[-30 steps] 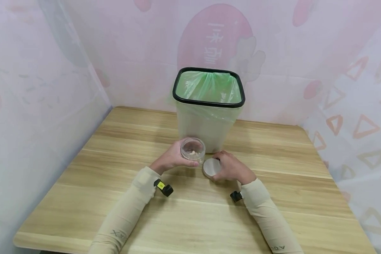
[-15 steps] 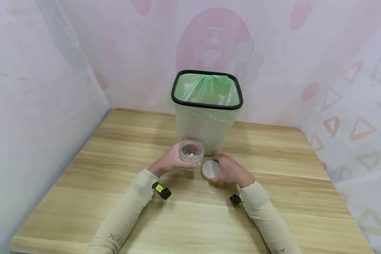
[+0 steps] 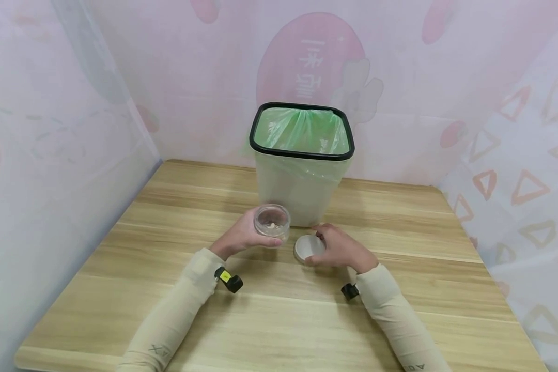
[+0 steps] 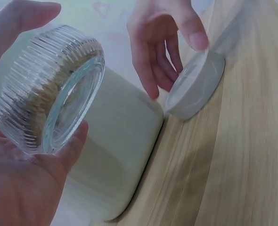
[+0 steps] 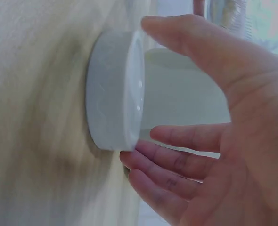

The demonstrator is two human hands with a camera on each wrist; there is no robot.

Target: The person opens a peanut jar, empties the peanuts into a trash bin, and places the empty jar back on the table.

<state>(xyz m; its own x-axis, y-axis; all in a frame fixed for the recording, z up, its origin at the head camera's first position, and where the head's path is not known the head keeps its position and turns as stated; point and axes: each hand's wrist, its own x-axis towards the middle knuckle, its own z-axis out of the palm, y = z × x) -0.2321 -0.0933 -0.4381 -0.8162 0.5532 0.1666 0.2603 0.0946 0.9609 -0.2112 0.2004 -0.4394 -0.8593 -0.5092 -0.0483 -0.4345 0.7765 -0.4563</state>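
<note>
My left hand (image 3: 244, 235) grips a ribbed clear glass jar (image 3: 272, 225) above the table, fingers and thumb around its sides. Its mouth is uncovered in the head view, with a few small pale bits inside. The left wrist view shows the jar (image 4: 49, 89) tilted, with brownish stuff behind the glass. A round white lid (image 3: 308, 249) lies flat on the table to the right of the jar. Around it hovers my right hand (image 3: 337, 248). In the right wrist view the thumb stands apart from the lid (image 5: 113, 92), and the loosely extended fingers are close to its edge.
Right behind the hands stands a whitish trash bin (image 3: 297, 191) with a black rim and a green bag liner (image 3: 302, 129). The wooden table (image 3: 279, 320) meets printed cloth walls (image 3: 204, 103) at the back and sides.
My left hand has carried the jar a little to the left, away from the lid. The right hand's thumb and fingers have loosened around the lid, which stays about where it was.
</note>
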